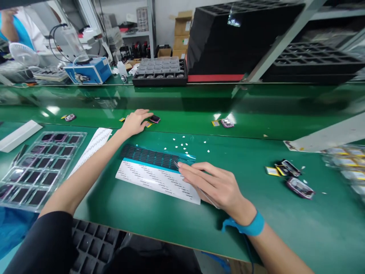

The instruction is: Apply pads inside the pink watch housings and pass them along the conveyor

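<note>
My right hand [218, 186] pinches a pair of tweezers [205, 196]. The tips are at a sheet of black adhesive pieces [151, 156] on blue film, with a white printed backing sheet [156, 180] along its near side. My left hand [135, 122] reaches to the far side of the bench, fingers stretched out beside a small purple-rimmed device [154, 119]. Whether the fingertips touch that device I cannot tell. A yellow battery [148, 124] lies by the thumb. Small white bits [182, 145] are scattered beyond the adhesive sheet.
At left is a transparent tray [42, 167] of dark-screened parts, beside a white printed strip [92, 150]. More purple devices [300, 188] lie at right, others [227, 122] along the green back strip. A white post [327, 133] slants in from the right. A blue box [88, 71] stands behind.
</note>
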Action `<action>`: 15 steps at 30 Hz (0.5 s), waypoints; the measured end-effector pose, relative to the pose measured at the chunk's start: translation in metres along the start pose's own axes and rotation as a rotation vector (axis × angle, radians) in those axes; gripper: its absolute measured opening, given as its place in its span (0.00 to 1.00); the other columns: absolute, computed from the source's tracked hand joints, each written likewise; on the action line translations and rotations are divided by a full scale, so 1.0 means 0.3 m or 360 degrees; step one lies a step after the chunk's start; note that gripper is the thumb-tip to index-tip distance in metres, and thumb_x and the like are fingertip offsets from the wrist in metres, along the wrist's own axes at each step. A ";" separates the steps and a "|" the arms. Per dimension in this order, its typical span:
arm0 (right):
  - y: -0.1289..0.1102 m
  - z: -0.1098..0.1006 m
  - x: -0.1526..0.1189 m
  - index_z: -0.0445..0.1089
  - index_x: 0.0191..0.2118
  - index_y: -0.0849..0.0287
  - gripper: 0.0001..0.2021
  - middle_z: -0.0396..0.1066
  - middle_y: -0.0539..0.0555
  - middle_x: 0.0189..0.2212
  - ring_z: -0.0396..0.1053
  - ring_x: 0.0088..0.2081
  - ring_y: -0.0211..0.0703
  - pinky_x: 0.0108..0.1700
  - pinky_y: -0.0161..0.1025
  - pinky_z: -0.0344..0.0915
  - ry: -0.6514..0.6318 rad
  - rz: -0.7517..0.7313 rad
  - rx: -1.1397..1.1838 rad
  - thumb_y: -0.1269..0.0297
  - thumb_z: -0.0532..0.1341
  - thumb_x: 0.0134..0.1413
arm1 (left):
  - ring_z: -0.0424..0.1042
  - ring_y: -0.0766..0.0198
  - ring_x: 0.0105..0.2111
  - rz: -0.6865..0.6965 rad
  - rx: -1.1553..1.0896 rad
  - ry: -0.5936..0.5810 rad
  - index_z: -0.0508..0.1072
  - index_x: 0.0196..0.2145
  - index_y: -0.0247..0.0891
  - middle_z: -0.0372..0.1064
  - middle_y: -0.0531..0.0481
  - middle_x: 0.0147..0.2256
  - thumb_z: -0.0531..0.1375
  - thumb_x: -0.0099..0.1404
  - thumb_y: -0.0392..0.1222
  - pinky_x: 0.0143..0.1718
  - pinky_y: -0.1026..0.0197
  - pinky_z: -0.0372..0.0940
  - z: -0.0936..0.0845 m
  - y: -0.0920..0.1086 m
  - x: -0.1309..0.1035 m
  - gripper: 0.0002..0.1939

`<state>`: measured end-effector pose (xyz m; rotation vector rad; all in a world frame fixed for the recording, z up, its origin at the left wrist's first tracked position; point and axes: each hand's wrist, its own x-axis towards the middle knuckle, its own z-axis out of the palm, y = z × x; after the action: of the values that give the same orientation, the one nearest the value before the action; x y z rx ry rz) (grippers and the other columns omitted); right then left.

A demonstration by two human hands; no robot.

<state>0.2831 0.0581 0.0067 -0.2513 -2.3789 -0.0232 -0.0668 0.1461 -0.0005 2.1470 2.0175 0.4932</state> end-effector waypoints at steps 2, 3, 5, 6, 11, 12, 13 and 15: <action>0.003 0.003 -0.001 0.74 0.53 0.63 0.13 0.80 0.57 0.50 0.78 0.42 0.45 0.39 0.42 0.80 -0.0024 -0.0008 -0.0025 0.78 0.62 0.65 | 0.64 0.49 0.62 0.0095 -0.0122 -0.0104 0.78 0.53 0.40 0.73 0.44 0.60 0.58 0.62 0.31 0.63 0.50 0.57 0.010 0.015 0.037 0.23; 0.004 0.004 -0.001 0.74 0.52 0.63 0.12 0.80 0.57 0.50 0.78 0.42 0.45 0.38 0.41 0.79 -0.0029 -0.0015 -0.0037 0.78 0.62 0.65 | 0.66 0.49 0.61 0.0105 -0.0183 -0.0126 0.79 0.51 0.40 0.75 0.43 0.56 0.58 0.61 0.31 0.62 0.50 0.58 0.012 0.020 0.054 0.22; 0.006 0.006 0.000 0.75 0.51 0.64 0.11 0.80 0.57 0.50 0.78 0.42 0.45 0.36 0.40 0.79 -0.0035 -0.0026 -0.0051 0.77 0.62 0.65 | 0.69 0.48 0.57 0.0082 -0.0307 -0.0119 0.81 0.45 0.39 0.78 0.41 0.51 0.59 0.60 0.32 0.61 0.49 0.59 0.012 0.027 0.080 0.17; 0.006 0.008 0.001 0.75 0.51 0.64 0.11 0.80 0.57 0.50 0.78 0.42 0.45 0.36 0.40 0.79 -0.0033 -0.0030 -0.0054 0.77 0.62 0.65 | 0.70 0.47 0.56 0.0058 -0.0371 -0.0097 0.81 0.42 0.38 0.79 0.40 0.48 0.60 0.59 0.33 0.61 0.49 0.60 0.012 0.032 0.088 0.14; 0.001 0.012 0.009 0.74 0.52 0.62 0.12 0.81 0.56 0.48 0.79 0.41 0.45 0.38 0.41 0.80 -0.0017 0.0011 -0.0053 0.75 0.63 0.66 | 0.78 0.51 0.43 -0.0150 -0.0776 0.0090 0.77 0.32 0.35 0.80 0.40 0.38 0.63 0.59 0.36 0.50 0.52 0.69 0.030 0.110 0.037 0.03; -0.001 0.013 0.011 0.73 0.52 0.63 0.11 0.81 0.57 0.48 0.79 0.41 0.46 0.38 0.42 0.80 -0.0004 0.0020 -0.0049 0.75 0.63 0.66 | 0.79 0.53 0.40 -0.0189 -0.0866 0.0114 0.75 0.33 0.35 0.80 0.41 0.37 0.63 0.60 0.36 0.47 0.53 0.71 0.035 0.137 0.006 0.03; -0.003 0.015 0.012 0.73 0.52 0.63 0.11 0.81 0.57 0.47 0.79 0.41 0.46 0.39 0.42 0.80 0.0013 0.0032 -0.0038 0.74 0.63 0.66 | 0.80 0.55 0.38 -0.0220 -0.0974 0.0120 0.74 0.34 0.35 0.81 0.41 0.36 0.64 0.61 0.37 0.44 0.54 0.72 0.038 0.167 -0.031 0.03; -0.005 0.018 0.012 0.72 0.52 0.64 0.11 0.81 0.59 0.46 0.80 0.41 0.47 0.39 0.43 0.80 0.0055 0.0061 0.0003 0.75 0.62 0.67 | 0.81 0.58 0.36 -0.0272 -0.1253 0.0088 0.73 0.36 0.35 0.81 0.42 0.35 0.63 0.62 0.37 0.42 0.56 0.74 0.038 0.229 -0.119 0.05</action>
<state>0.2766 0.0576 0.0051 -0.2930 -2.3392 -0.0074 0.0001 0.1064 0.0069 1.4807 1.6072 1.0981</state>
